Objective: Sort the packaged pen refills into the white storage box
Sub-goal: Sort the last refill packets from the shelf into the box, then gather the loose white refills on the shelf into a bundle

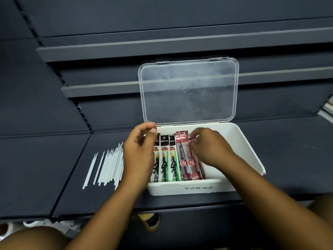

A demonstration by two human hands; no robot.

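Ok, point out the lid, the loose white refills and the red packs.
lid (189,91): head view, middle of the clear panel.
white refills (110,166): head view, middle of the bundle left of the box.
red packs (184,162): head view, round label on the left one.

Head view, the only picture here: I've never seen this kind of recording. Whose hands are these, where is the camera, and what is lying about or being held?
No machine here: a person works with bare hands, and the camera sits on their head, looking down. On the dark shelf stands a white storage box with its clear lid up. Inside lie black-and-green packs at left and red packs beside them. Loose white sticks lie left of the box. The right hand pinches the top of the rightmost red pack. The left hand hovers curled over the box's far left corner; whether it holds anything I cannot tell.
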